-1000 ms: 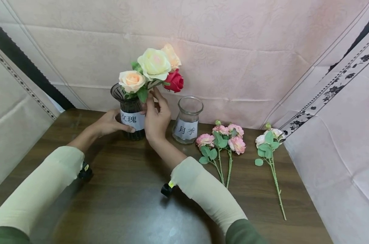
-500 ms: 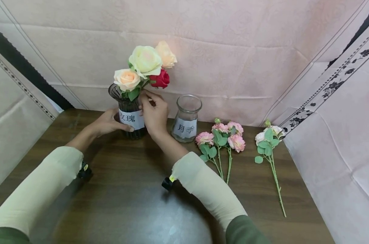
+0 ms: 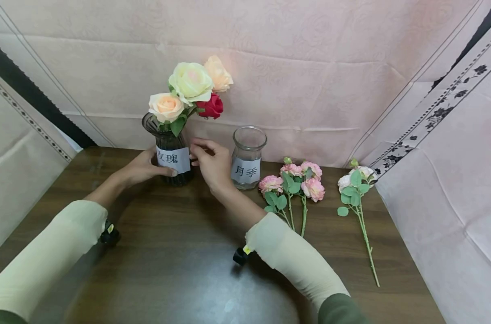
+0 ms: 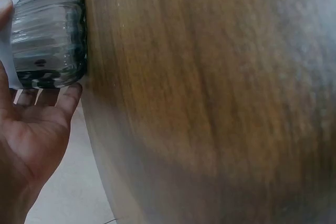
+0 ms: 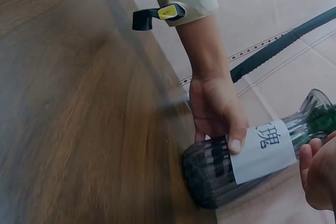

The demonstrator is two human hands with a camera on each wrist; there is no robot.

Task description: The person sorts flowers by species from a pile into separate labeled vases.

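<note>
My left hand (image 3: pixel 142 168) grips a dark fluted glass vase (image 3: pixel 175 180), the thumb across its white label (image 3: pixel 180 160) and the fingers behind it. In the left wrist view the fingers (image 4: pixel 68 98) reach around the vase's base (image 4: pixel 50 35). Several artificial roses stand in the vase: a pale cream rose (image 3: pixel 192 83), a red rose (image 3: pixel 212 106) and peach ones (image 3: pixel 166 107). Their stems are mostly hidden. My right hand (image 3: pixel 215 164), fingers loosely bent, is at the vase's right side by the label edge. Whether its fingertips touch the glass, I cannot tell.
A clear glass vase (image 3: pixel 249 143) with a white label stands just right of my right hand. Pink flowers (image 3: pixel 292 184) on green stems lie beyond it, partly behind my right sleeve. A white flower stem (image 3: pixel 365 236) lies farther right. A pale cloth (image 3: pixel 294 103) hangs behind the table.
My right hand has let go of the rose stems and moved down along the vase's right side. The roses have tipped slightly left. My left hand still holds the vase.
</note>
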